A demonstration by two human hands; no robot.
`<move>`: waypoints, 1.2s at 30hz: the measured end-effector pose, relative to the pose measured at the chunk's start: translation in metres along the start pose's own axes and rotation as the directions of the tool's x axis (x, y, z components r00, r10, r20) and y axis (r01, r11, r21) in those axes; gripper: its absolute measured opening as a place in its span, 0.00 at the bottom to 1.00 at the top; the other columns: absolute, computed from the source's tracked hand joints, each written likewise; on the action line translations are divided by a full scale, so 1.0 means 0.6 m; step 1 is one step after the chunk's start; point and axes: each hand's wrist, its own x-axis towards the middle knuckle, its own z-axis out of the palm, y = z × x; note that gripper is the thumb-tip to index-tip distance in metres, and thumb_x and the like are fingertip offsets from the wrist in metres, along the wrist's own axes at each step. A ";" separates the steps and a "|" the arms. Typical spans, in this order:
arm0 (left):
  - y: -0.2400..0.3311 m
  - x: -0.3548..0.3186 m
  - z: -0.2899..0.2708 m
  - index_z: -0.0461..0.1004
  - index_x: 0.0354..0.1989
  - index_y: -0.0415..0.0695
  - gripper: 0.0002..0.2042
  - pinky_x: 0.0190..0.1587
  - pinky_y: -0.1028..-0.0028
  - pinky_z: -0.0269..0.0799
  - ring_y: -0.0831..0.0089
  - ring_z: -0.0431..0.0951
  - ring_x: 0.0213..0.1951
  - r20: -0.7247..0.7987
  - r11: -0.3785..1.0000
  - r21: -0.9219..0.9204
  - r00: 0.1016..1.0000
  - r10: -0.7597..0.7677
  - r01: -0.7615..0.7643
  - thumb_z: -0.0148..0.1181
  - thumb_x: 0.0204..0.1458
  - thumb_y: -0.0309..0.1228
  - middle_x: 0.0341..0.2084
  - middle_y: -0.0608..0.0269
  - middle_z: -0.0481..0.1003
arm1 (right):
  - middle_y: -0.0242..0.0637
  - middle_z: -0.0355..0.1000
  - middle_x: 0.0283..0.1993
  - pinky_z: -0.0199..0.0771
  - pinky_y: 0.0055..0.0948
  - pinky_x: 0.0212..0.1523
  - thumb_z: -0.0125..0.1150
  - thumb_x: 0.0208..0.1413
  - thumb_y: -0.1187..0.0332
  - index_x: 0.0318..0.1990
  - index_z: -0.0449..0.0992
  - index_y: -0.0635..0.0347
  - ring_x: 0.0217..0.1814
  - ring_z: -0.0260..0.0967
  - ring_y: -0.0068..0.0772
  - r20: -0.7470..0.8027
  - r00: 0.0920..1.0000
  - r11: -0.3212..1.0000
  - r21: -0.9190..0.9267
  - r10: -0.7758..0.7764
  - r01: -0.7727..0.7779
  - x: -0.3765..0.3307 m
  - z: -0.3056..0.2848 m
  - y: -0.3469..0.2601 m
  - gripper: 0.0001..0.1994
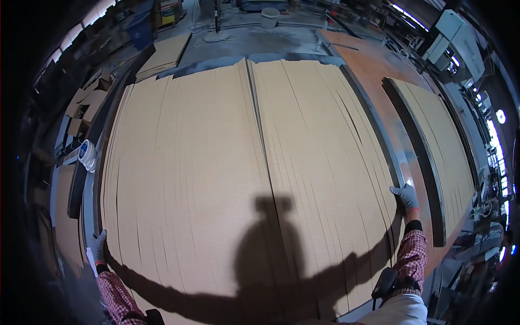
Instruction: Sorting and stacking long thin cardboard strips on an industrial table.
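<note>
A wide spread of tan cardboard strips (216,135) lies edge to edge before me, with a dark gap running down its middle and thinner gaps elsewhere. My left hand (97,248), in a grey glove, rests against the spread's left side near the front, fingers extended. On the opposite side my right hand (407,196), also gloved, lies at the right edge with its fingers stretched over the border. Both arms are spread wide, in checked sleeves. The undersides of both hands are hidden. My shadow falls over the near part of the cardboard.
To the right, a dark-edged stack of cardboard strips (433,130) lies on an orange-brown surface (368,57). A white tub (87,154) stands at the left edge, near open cardboard boxes (89,103). Another cardboard stack (165,54) is far left; a bucket (269,18) stands beyond.
</note>
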 end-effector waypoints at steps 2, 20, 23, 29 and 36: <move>0.007 -0.004 0.007 0.74 0.47 0.36 0.23 0.41 0.72 0.70 0.74 0.74 0.36 -0.002 0.994 -0.105 1.000 0.020 -0.020 0.71 0.47 0.38 0.37 0.63 0.76 | 0.32 0.77 0.35 0.72 0.28 0.37 0.80 0.36 0.63 0.42 0.80 0.66 0.34 0.72 0.28 -0.014 1.000 1.000 -0.022 0.008 -0.008 0.000 -0.006 -0.001 0.24; 0.145 -0.035 -0.005 0.77 0.43 0.33 0.23 0.32 0.71 0.69 0.74 0.73 0.27 -0.060 0.982 0.188 0.998 0.036 -0.024 0.71 0.45 0.40 0.27 0.66 0.77 | 0.34 0.74 0.47 0.72 0.30 0.48 0.75 0.42 0.69 0.55 0.71 0.67 0.44 0.71 0.30 0.069 0.994 0.990 0.116 -0.083 0.075 0.018 -0.028 0.044 0.30; 0.160 -0.048 0.002 0.78 0.42 0.34 0.23 0.32 0.71 0.69 0.75 0.73 0.26 -0.084 0.995 0.095 0.996 -0.010 0.018 0.71 0.45 0.41 0.26 0.67 0.77 | 0.33 0.74 0.46 0.71 0.31 0.49 0.76 0.41 0.68 0.56 0.71 0.66 0.45 0.71 0.31 0.094 0.996 0.997 0.077 0.000 -0.007 0.012 -0.030 0.015 0.32; 0.113 -0.008 -0.029 0.78 0.41 0.34 0.23 0.36 0.72 0.70 0.74 0.74 0.31 -0.034 0.997 -0.016 0.997 -0.076 0.076 0.69 0.48 0.43 0.31 0.65 0.77 | 0.41 0.71 0.53 0.70 0.29 0.54 0.68 0.52 0.66 0.57 0.67 0.75 0.51 0.68 0.34 0.090 0.976 0.980 0.024 -0.197 0.195 0.062 -0.019 0.043 0.29; 0.074 -0.014 -0.011 0.74 0.28 0.40 0.17 0.32 0.73 0.63 0.79 0.64 0.28 -0.073 0.955 0.011 0.952 0.296 -0.296 0.63 0.54 0.43 0.24 0.73 0.68 | 0.33 0.75 0.35 0.70 0.28 0.37 0.68 0.52 0.51 0.42 0.78 0.68 0.35 0.68 0.23 0.044 0.967 0.938 -0.234 -0.252 0.256 0.062 -0.014 0.032 0.24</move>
